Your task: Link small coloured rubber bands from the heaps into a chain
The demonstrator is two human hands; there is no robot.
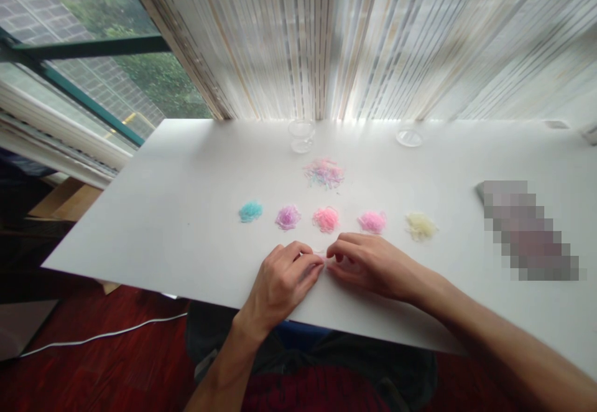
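My L grip (283,278) & R grip (370,267) are facing each other at the white surface (140,213), w/ a tiny pale pink bit (321,255) sitting btwn their fingertips, i.e. right of the L, left of the R, both abt equally near, long axis too small to tell. L thumb & finger are nearly meeting at it, R tips are sitting curled just beside it, but I can't tell if either's clamping it. Coral pile (326,219) is lying just beyond that gap, purple pile (288,217) beyond my L, pink pile (372,221) beyond my R.
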